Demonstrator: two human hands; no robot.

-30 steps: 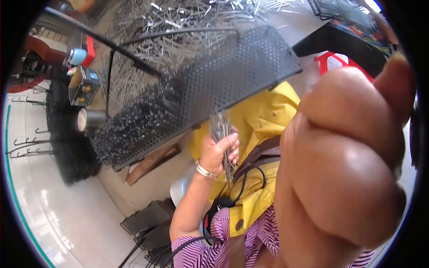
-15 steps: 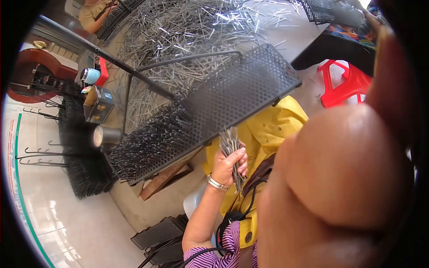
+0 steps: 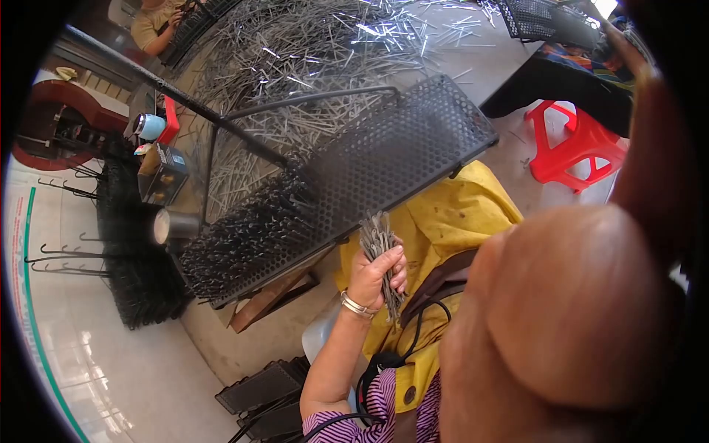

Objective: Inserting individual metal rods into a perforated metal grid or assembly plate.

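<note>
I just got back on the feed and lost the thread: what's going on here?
The person's left hand grips a bundle of thin metal pieces just below the near edge of a black perforated rack. Dark metal pieces crowd the rack's left part; its right part is bare. Beyond it lies a heap of loose metal pieces. The right hand looms close to the camera; whether it holds anything is unclear.
</note>
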